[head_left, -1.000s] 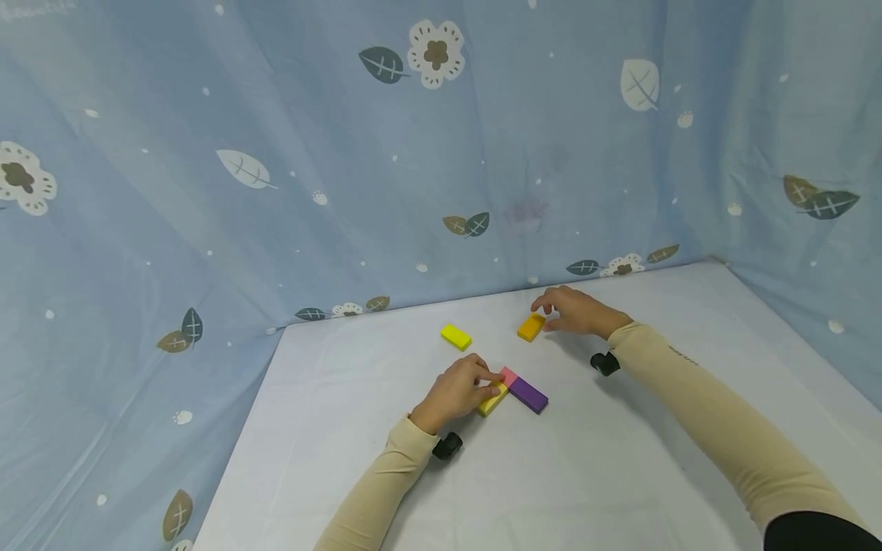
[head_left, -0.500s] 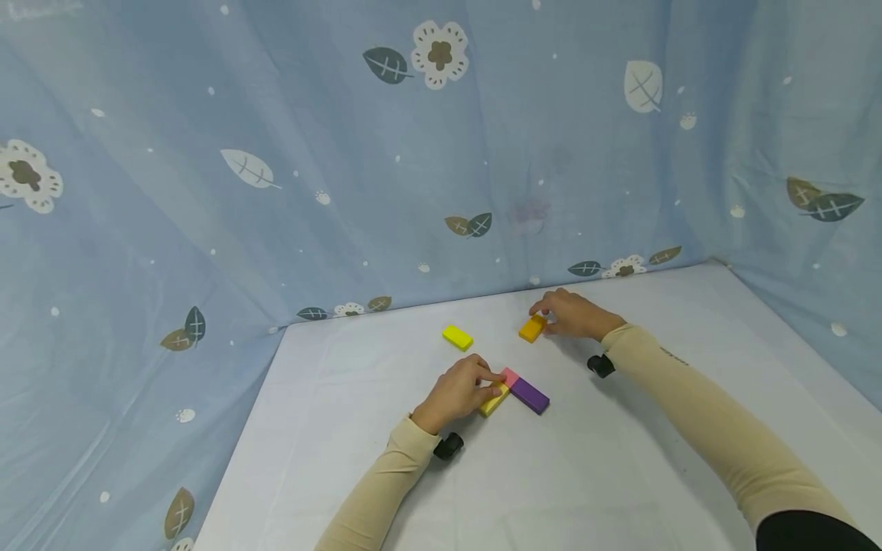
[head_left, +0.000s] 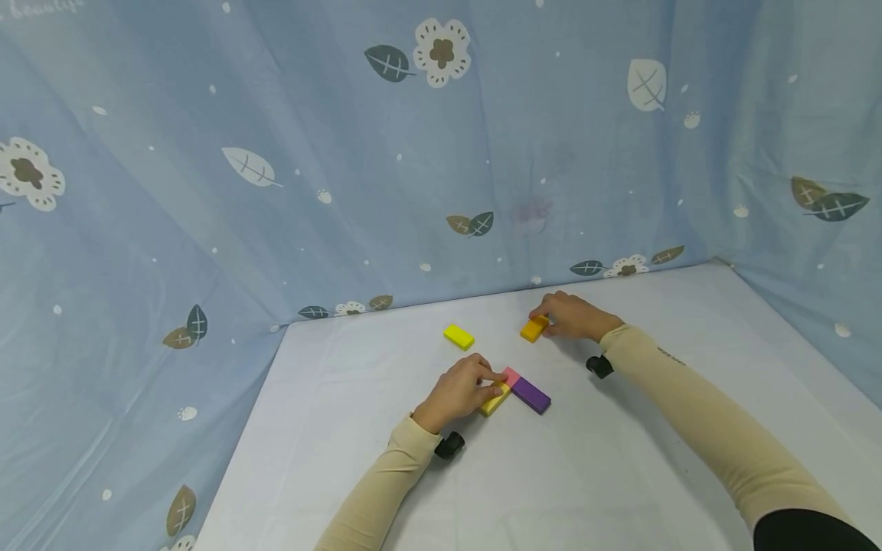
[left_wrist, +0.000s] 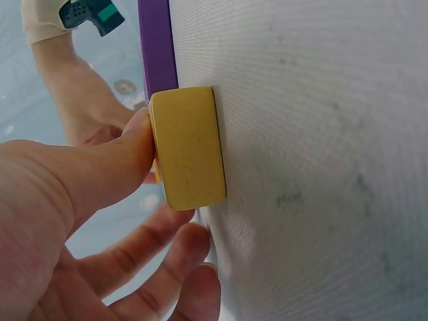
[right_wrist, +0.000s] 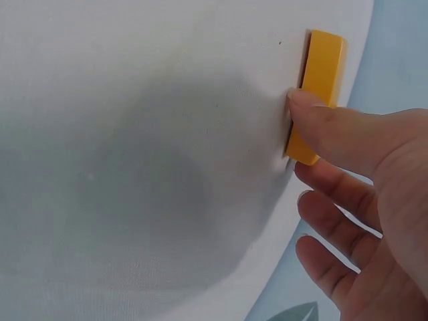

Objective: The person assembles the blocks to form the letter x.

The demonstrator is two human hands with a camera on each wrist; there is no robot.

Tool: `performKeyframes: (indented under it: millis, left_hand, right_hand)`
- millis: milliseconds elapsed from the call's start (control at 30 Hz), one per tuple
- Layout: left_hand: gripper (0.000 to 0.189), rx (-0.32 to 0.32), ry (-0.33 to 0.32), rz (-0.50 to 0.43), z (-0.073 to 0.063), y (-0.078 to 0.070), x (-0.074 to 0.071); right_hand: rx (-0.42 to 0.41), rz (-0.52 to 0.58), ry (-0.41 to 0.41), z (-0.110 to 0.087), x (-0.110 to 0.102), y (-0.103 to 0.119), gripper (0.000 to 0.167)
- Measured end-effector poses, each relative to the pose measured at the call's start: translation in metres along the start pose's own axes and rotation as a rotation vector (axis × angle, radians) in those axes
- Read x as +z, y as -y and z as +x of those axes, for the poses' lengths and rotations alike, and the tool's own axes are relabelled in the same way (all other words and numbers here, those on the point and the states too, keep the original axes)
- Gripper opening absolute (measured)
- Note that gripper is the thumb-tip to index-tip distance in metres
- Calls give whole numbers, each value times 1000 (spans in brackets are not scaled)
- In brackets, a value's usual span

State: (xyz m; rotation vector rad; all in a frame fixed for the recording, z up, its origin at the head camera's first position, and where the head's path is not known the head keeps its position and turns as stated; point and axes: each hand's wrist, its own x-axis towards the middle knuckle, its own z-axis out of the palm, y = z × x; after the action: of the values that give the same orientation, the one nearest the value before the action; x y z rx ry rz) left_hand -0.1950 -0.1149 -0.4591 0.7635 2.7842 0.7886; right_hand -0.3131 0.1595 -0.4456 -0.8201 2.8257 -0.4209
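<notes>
In the head view, my left hand [head_left: 460,394] holds a yellow block [head_left: 496,402] between thumb and fingers. That block lies flat on the table, its far end meeting a pink block [head_left: 511,376]. A purple block [head_left: 531,396] extends from the pink one towards the lower right. The left wrist view shows the thumb against the yellow block [left_wrist: 189,150], the other fingers partly behind it. Farther back, my right hand [head_left: 577,316] grips an orange block [head_left: 534,330]. Its thumb presses the near side of the orange block [right_wrist: 323,67] in the right wrist view; the index finger is mostly hidden.
A bright yellow block [head_left: 458,337] lies alone, left of the orange one. White cloth covers the table [head_left: 592,474]. Blue patterned fabric [head_left: 386,207] hangs along the back and sides. Each wrist carries a small black camera [head_left: 450,445].
My right hand has shifted slightly left and nearer, its fingers closing around the orange block. The left hand stays at the yellow block. The whole head view has drifted slightly.
</notes>
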Motion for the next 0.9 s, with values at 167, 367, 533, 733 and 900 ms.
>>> performKeyframes:
  millis: [167, 367, 533, 733, 900]
  left_hand:
    - [29, -2, 0, -5, 0, -1, 0]
    - [28, 1, -1, 4, 2, 0, 0]
    - [28, 1, 1, 14, 1, 0, 0]
    - [28, -5, 2, 17, 1, 0, 0]
    - [29, -4, 3, 16, 1, -1, 0]
  right_hand:
    - [32, 24, -4, -2, 0, 0, 40]
    - [49, 51, -4, -5, 0, -1, 40]
    - [54, 69, 2, -6, 0, -1, 41]
    - [38, 60, 1, -7, -1, -2, 42]
    - [32, 34, 11, -8, -3, -2, 42]
